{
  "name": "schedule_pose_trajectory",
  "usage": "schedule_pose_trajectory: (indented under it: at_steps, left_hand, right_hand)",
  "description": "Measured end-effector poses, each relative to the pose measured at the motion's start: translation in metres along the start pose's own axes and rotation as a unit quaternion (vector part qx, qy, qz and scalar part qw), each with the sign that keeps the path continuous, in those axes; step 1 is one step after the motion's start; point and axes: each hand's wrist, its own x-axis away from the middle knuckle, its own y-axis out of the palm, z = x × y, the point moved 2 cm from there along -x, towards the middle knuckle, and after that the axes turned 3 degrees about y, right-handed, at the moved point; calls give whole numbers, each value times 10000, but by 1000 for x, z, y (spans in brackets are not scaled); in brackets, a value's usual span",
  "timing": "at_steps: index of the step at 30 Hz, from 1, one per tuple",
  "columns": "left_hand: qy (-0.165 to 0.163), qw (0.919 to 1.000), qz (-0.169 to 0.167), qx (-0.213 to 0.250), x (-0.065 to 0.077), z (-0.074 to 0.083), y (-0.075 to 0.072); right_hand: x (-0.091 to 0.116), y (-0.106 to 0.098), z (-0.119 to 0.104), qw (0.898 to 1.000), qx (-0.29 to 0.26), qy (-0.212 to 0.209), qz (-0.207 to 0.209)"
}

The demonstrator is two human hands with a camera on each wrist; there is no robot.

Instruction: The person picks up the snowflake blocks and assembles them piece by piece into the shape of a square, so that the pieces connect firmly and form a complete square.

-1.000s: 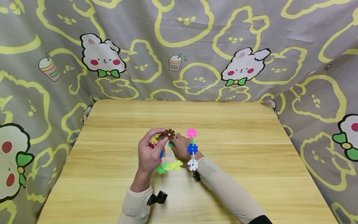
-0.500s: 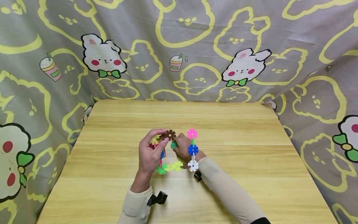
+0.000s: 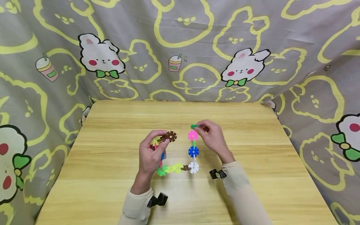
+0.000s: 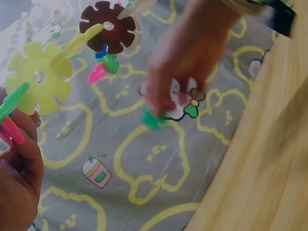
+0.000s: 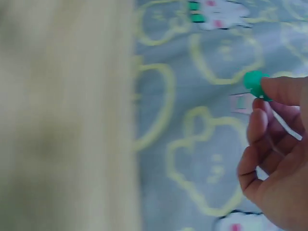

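My left hand (image 3: 152, 153) grips a chain of notched plastic discs by its upper left end, where a brown disc (image 3: 171, 136) sticks out past the thumb. From there the chain bends round through a green disc (image 3: 161, 170), a yellow disc (image 3: 177, 168), a white disc (image 3: 193, 167) and a blue disc (image 3: 193, 152) up to a pink disc (image 3: 192, 135) at its other end. Between thumb and fingertip, my right hand (image 3: 212, 136) pinches a green disc (image 5: 255, 83), close above the pink one in the head view. Fingers hide part of the left side.
Beneath both hands lies a wood-grain table (image 3: 112, 115). A grey curtain (image 3: 163, 84) with cartoon prints hangs behind it and along both sides. Black devices sit on both wrists, a left one (image 3: 158, 200) and a right one (image 3: 217, 174).
My right hand has come out from behind the chain and swung right and away from me, carrying the green disc to the pink end. The left hand stays almost still.
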Motion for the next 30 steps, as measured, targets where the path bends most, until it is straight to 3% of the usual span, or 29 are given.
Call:
schedule_pose_trajectory:
  at_steps: [5, 9, 12, 19, 30]
  left_hand:
    - [-37, 10000, -59, 26, 1, 0, 0]
    - [-46, 10000, -58, -21, 0, 2, 0]
    - [-40, 10000, -62, -56, 0, 3, 0]
    - [-137, 9996, -188, 153, 0, 5, 2]
    - [-119, 9991, -353, 179, -1, 7, 5]
  right_hand:
    - [7, -26, -35, 9902, -416, -1061, 806]
    - [14, -31, -62, 9747, -672, -2020, 685]
    - [17, -29, -73, 9645, -753, -2486, 478]
    - [23, -25, -78, 9566, -543, -2849, 272]
    - [26, -26, -80, 9462, -18, -3213, 373]
